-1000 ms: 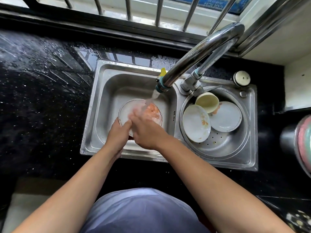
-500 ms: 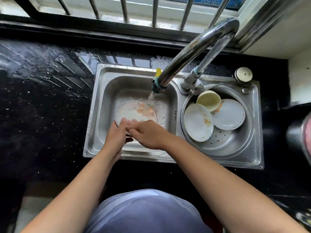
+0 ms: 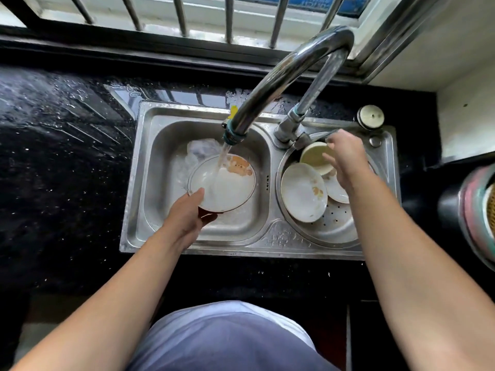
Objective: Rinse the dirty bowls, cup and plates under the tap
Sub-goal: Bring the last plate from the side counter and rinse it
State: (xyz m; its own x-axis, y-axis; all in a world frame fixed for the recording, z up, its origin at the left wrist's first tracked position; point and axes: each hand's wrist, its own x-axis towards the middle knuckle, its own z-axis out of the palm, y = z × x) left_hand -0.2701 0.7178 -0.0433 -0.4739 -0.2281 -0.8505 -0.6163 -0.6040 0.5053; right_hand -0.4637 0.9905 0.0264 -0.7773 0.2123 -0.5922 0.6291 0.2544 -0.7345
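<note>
My left hand [image 3: 188,213] grips the near rim of a white bowl [image 3: 230,188] with orange sauce stains in the left sink basin [image 3: 166,145]. Water runs from the tap [image 3: 281,73] into it. My right hand [image 3: 345,159] hovers with relaxed fingers over the right basin [image 3: 334,231], just above a pale yellow cup [image 3: 313,156]. Below the cup lie a stained white plate [image 3: 302,191] and a second white plate [image 3: 334,192], partly hidden by my right hand.
Wet black countertop [image 3: 61,156] surrounds the steel double sink. A round white plug [image 3: 371,117] sits at the sink's back right corner. A dark pot with a coloured rim [image 3: 474,210] stands at the right edge. Window bars [image 3: 182,14] run behind.
My right hand left the bowl and moved right, over the cup in the right basin. My left hand alone now holds the bowl under the stream.
</note>
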